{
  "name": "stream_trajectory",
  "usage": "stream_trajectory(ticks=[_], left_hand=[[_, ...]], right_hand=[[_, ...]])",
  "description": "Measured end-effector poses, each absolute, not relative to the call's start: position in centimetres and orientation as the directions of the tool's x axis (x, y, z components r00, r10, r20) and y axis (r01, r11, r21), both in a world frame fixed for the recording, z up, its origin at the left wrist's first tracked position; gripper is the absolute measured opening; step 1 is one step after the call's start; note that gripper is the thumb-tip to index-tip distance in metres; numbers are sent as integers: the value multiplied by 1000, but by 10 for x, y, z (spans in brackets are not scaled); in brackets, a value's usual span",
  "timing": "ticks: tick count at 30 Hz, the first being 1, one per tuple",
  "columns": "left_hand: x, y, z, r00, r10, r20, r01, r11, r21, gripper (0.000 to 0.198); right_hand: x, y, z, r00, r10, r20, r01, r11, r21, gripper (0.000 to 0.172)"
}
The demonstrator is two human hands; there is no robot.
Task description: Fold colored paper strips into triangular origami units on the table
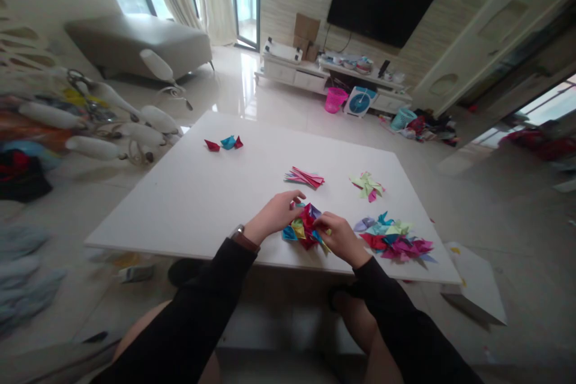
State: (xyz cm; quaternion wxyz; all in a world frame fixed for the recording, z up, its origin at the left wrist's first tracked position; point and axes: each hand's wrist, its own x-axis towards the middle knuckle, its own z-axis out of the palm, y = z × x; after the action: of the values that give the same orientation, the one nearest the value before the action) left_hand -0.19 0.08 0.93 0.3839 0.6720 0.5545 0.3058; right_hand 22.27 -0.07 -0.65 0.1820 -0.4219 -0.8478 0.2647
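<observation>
Near the front edge of the white table (189, 204) lies a pile of folded paper pieces (297, 228) in red, blue, yellow and purple. My left hand (282, 213) is over its left side, thumb and fingers curved and apart, the thumb close to the paper. From the right, my right hand (338, 236) has its fingers closed at the edge of a red folded paper piece (308, 215); the exact grip is partly hidden. Just beyond my hands sits a stack of narrow pink and red folded strips (306, 177).
A bigger heap of folded papers (396, 239) lies to the right, with a green and pink cluster (368, 185) behind it. Red and blue paper pieces (228, 142) rest at the far left. Lamp arms (130, 126) stand beside the table's left edge.
</observation>
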Motion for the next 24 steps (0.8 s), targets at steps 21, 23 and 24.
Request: stream_trajectory(ticks=[21, 23, 24], left_hand=[[-5, 19, 11, 64, 996, -59, 632, 5, 775, 26], [-13, 18, 9, 57, 997, -56, 650, 6, 760, 27], [-18, 17, 8, 52, 997, -55, 661, 7, 750, 27]], right_hand=[[193, 7, -40, -501, 860, -93, 828, 446, -341, 11], [195, 10, -34, -450, 889, -84, 863, 408, -300, 13], [196, 11, -31, -433, 898, -78, 870, 394, -297, 14]])
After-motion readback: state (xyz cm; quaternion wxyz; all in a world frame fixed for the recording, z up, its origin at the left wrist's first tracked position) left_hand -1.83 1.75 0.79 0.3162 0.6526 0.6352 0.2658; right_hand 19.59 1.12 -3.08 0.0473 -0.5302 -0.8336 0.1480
